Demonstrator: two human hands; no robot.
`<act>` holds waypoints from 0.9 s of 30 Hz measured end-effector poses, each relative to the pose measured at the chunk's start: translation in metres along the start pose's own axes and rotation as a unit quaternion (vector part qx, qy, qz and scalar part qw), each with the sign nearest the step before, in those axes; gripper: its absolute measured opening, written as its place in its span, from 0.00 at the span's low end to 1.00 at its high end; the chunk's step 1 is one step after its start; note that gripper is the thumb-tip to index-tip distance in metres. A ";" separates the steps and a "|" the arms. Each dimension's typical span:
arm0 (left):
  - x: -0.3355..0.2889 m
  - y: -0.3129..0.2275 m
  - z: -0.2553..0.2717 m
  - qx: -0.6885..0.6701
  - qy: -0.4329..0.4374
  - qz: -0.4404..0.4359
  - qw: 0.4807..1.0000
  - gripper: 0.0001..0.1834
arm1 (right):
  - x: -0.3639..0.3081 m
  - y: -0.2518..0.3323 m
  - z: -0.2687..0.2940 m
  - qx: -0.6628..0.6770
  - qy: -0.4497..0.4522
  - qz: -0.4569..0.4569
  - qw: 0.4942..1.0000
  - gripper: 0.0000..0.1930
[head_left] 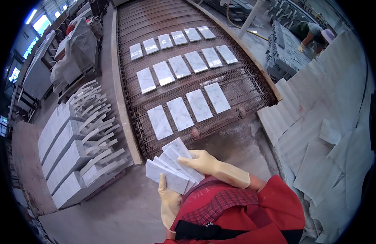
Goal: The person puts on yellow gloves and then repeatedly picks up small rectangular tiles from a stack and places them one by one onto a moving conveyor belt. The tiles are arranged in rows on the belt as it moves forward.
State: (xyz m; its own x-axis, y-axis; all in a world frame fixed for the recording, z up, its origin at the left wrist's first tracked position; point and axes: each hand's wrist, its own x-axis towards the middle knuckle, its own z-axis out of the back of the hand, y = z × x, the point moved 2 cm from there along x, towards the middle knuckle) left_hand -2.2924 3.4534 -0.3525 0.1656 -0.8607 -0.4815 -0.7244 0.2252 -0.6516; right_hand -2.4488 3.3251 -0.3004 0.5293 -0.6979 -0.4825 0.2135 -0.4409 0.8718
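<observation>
I hold a fanned stack of white, grey-veined marble tiles (166,174) in front of my body, close to the belt's near end. Gripping its lower left side is my left hand (169,200) in a cream rubber glove, its thumb lying on the front tile. My right hand (202,162), gloved alike, is closed round the stack's upper right edge. The fingers behind the tiles are hidden. Just beyond, similar polished tiles lie flat in three rows on a brown wire-mesh conveyor belt (247,87); the closest tile (160,122) is at its near left.
Wooden rails (122,95) edge the conveyor. Stacked pale stone pieces (66,152) stand at the left, curved strips beside them. Broken stone slabs (306,175) cover the right side. Farther right, a person (312,36) bends over grey stacked stone (285,49). Wrapped stacks (76,55) stand far left.
</observation>
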 end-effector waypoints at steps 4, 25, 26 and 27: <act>0.007 0.025 -0.022 -0.059 -0.007 -0.006 0.998 0.26 | 0.021 -0.011 0.060 0.091 -0.008 0.039 0.995 0.22; -0.011 0.098 -0.042 -0.299 -0.074 -0.128 0.943 0.39 | 0.142 0.004 0.375 -0.055 -0.255 0.136 0.956 0.24; -0.012 0.097 -0.045 -0.288 -0.084 -0.137 0.944 0.40 | 0.147 0.004 0.378 -0.051 -0.254 0.144 0.955 0.25; -0.015 0.094 -0.053 -0.273 -0.087 -0.137 0.948 0.39 | 0.151 -0.001 0.387 -0.050 -0.259 0.154 0.952 0.25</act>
State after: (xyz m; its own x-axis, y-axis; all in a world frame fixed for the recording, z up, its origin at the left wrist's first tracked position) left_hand -2.3982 3.4634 -0.3751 0.4718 -0.7532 -0.4583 -0.8686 -0.3081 -0.3880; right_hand -2.6872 3.0017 -0.4067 0.1084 -0.9815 -0.1577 0.2050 -0.1332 0.9697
